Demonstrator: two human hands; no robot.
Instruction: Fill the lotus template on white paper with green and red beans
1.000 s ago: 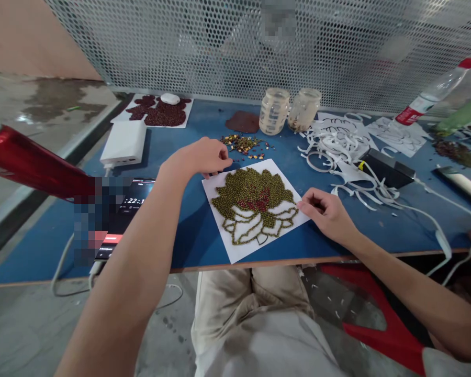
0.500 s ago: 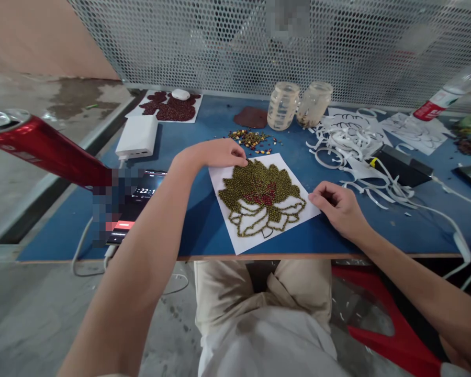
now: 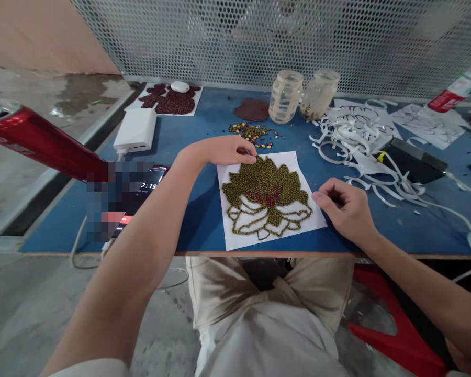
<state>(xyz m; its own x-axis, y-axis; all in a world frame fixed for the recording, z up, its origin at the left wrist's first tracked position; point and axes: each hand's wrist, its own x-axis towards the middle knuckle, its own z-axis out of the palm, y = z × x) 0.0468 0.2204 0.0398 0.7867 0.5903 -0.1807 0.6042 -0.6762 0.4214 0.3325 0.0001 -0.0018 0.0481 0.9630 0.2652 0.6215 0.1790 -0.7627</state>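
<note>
A white sheet point(image 3: 235, 238) lies on the blue table point(image 3: 204, 220) in front of me, bearing a lotus picture made of green beans point(image 3: 259, 180) with a red bean centre point(image 3: 269, 196). My left hand point(image 3: 223, 151) rests at the sheet's top left corner, fingers pinched together at the top of the bean picture. My right hand point(image 3: 343, 207) sits at the sheet's right edge, fingers curled in a loose fist; what they hold, if anything, is hidden. A small heap of mixed loose beans point(image 3: 255, 133) lies just beyond the sheet.
Two glass jars point(image 3: 284, 97) point(image 3: 320, 93) stand at the back, beside a brown patch point(image 3: 253, 110). White paper strips point(image 3: 353, 139), a black box point(image 3: 412, 162), a white power bank point(image 3: 135, 131), a phone point(image 3: 143, 193), a red can point(image 3: 35, 141) and a red bean picture point(image 3: 168, 102) are around.
The view has shifted slightly, so the table sits a little higher and to the right. My left hand moved a little right along the sheet's top edge. The right hand stays put.
</note>
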